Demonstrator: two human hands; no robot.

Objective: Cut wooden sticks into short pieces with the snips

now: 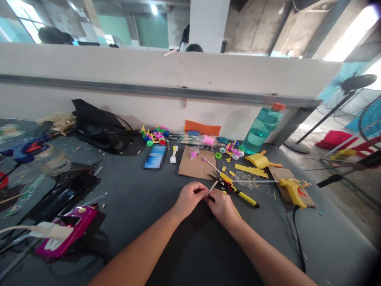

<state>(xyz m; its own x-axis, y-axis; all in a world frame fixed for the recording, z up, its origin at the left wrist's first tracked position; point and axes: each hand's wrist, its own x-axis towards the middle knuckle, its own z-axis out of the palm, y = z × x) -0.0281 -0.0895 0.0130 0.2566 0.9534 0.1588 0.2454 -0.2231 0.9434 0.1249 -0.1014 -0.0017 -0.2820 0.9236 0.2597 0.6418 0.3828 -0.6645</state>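
Broadly, a dark grey surface (143, 222) fills the view, backed by a pale partition (149, 63) and strewn with craft bits. A black bag (101, 131) slumps at the back left, and a teal water bottle (260, 131) stands at the back right against the partition. Nearer the middle lies a flat piece of cardboard (195, 169). To its right a yellow glue gun (293, 190) rests on another scrap of card, its black cord trailing towards the near edge. A magenta box (71, 230) sits at the near left, well apart from the work. A yellow-handled tool (242, 194) lies just beyond the right hand (223, 206), its tip pointing towards the fingers. The left hand (189, 198) and the right meet at the centre of the surface, just in front of the cardboard. Both are curled shut, their fingertips pinching a thin pale stick (213, 186) whose free end pokes up and away between them. Something small and dark shows at the pinch, too small to name. The step in hand looks like fine fingertip work on the lower end of that stick, fitting or adjusting it. Any further handling of so slight a piece calls for a steady pinch on both sides and little force, since it could bend or slip.
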